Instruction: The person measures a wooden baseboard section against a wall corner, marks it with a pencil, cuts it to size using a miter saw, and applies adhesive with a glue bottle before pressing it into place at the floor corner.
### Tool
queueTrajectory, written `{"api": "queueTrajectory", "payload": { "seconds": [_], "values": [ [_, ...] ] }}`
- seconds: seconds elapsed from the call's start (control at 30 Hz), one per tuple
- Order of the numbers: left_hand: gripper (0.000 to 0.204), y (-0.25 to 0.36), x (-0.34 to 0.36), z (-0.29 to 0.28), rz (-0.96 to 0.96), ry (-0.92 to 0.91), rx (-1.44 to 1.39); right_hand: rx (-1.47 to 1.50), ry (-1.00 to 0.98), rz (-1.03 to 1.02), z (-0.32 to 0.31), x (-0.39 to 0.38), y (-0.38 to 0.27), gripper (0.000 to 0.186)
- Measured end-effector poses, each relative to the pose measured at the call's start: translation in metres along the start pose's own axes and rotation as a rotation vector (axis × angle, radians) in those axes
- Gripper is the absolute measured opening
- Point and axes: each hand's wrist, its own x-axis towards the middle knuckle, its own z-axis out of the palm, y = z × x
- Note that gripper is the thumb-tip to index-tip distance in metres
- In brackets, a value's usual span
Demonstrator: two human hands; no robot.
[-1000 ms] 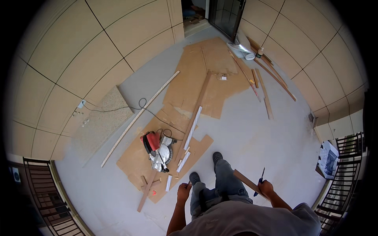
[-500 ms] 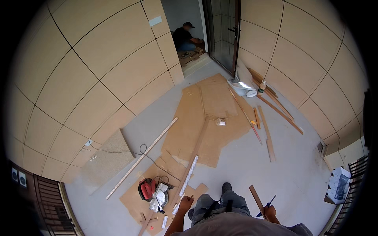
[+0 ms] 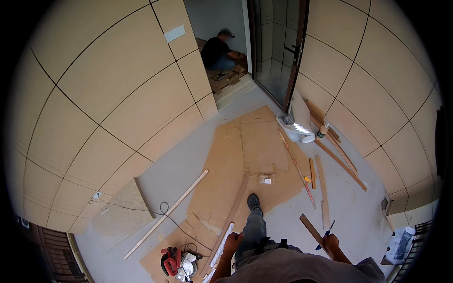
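Observation:
Curled closed, my left hand [image 3: 232,242] hangs beside my left thigh; whatever its palm may hold is hidden. Below it in the picture, on the floor, run a long brown board [image 3: 231,218] and a white-wrapped strip [image 3: 225,239]. At my right side, my right hand [image 3: 331,241] is closed around a short brown wood strip [image 3: 311,228] and a slim blue-handled tool [image 3: 326,234] with a dark pointed end, its exact kind too small to make out. The strip points forward and left, away from my body.
A red miter saw [image 3: 174,261] stands at lower left, its cord crossing the floor. Cardboard sheets [image 3: 212,188] cover the middle. Wood strips [image 3: 337,162] and a plastic-wrapped roll [image 3: 297,127] lie at right. Beyond the open glass door [image 3: 276,52], a person [image 3: 219,52] crouches.
I have stepped forward toward the doorway, one foot now at the cardboard's edge. The saw has slid lower in view. My right hand keeps the wood strip and blue tool.

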Motion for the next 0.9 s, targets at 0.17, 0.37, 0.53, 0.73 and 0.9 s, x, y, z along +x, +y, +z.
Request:
{"api": "queueTrajectory", "payload": {
  "seconds": [0.17, 0.37, 0.53, 0.73, 0.9],
  "values": [
    [0.048, 0.133, 0.166, -0.056, 0.185, -0.016, -0.019, -0.022, -0.017, 0.029, -0.075, 0.026, -0.092, 0.051],
    [0.039, 0.253, 0.326, -0.143, 0.327, 0.073, -0.006, 0.104, 0.059, -0.025, -0.142, 0.083, -0.218, 0.047],
    [0.039, 0.299, 0.438, -0.175, 0.239, 0.104, 0.042, 0.104, 0.045, -0.098, -0.176, 0.175, -0.311, 0.048],
    [0.045, 0.340, 0.543, -0.172, 0.040, -0.002, 0.109, 0.123, -0.035, -0.203, -0.257, 0.313, -0.475, 0.045],
    [0.045, 0.430, 0.616, -0.195, -0.056, -0.085, 0.024, 0.123, -0.056, -0.259, -0.365, 0.402, -0.626, 0.046]
  ]
}}
